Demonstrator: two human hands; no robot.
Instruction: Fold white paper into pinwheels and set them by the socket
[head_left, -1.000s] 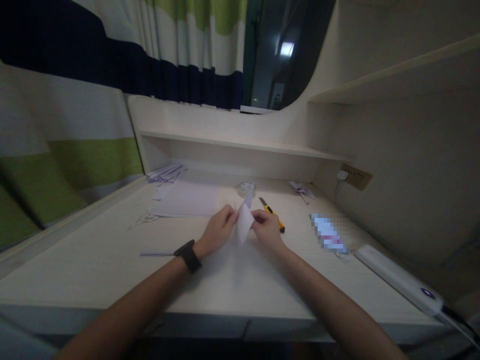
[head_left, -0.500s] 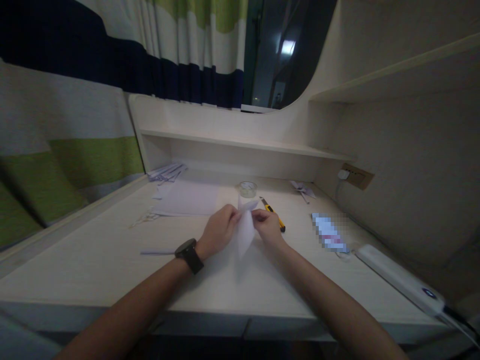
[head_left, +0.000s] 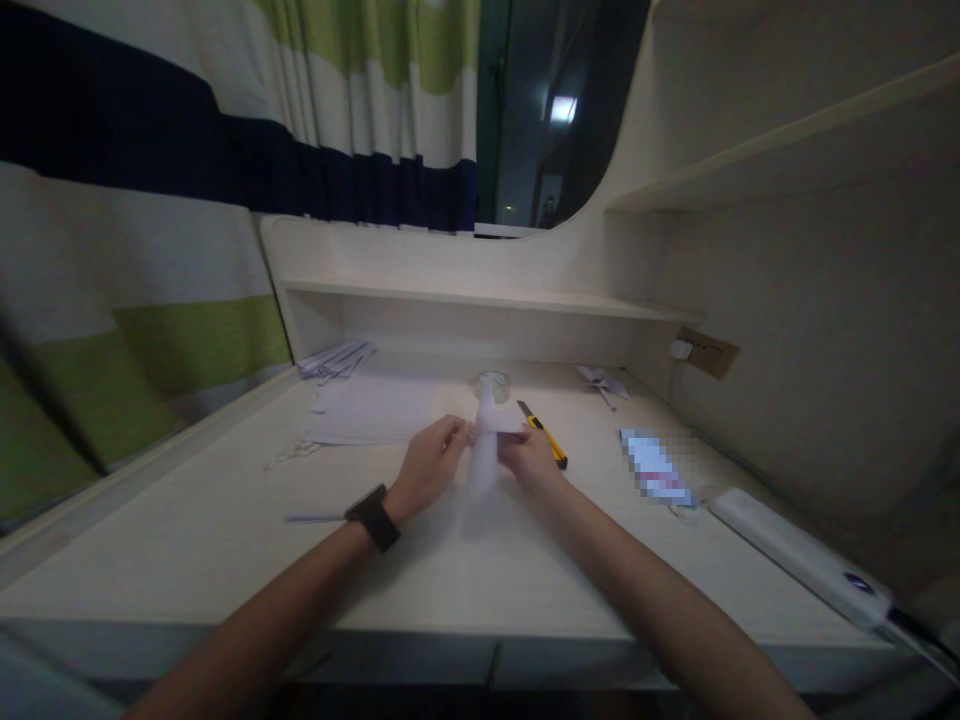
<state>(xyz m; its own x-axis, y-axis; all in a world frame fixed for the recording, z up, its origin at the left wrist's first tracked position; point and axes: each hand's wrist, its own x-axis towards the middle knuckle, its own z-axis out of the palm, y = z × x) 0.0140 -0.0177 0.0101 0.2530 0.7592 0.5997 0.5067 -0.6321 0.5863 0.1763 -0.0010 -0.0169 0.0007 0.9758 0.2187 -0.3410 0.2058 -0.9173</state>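
Note:
Between my two hands is a white folded paper (head_left: 487, 450), its lower part smeared by motion. My left hand (head_left: 435, 462), with a dark watch (head_left: 373, 517) on the wrist, pinches its left edge. On the right edge, my right hand (head_left: 531, 452) is closed on the same paper. Just behind the paper stands a roll of clear tape (head_left: 501, 388), partly covered by the paper's top. A yellow and black box cutter (head_left: 546, 436) lies right beside my right hand. By the watch, a thin paper stick (head_left: 315, 518) rests on the desk.
White paper sheets (head_left: 382, 400) lie at the back left, beside a pile of paper strips (head_left: 335, 360). A paper pinwheel (head_left: 602, 384) sits back right. A blurred-out phone (head_left: 656, 467) and a white power strip (head_left: 802, 560) line the right side. A shelf (head_left: 480, 298) spans the back.
The folded paper has turned, its flap now lying flatter and pointing right. Both hands keep hold of it with small finger shifts. The view has tilted slightly upward.

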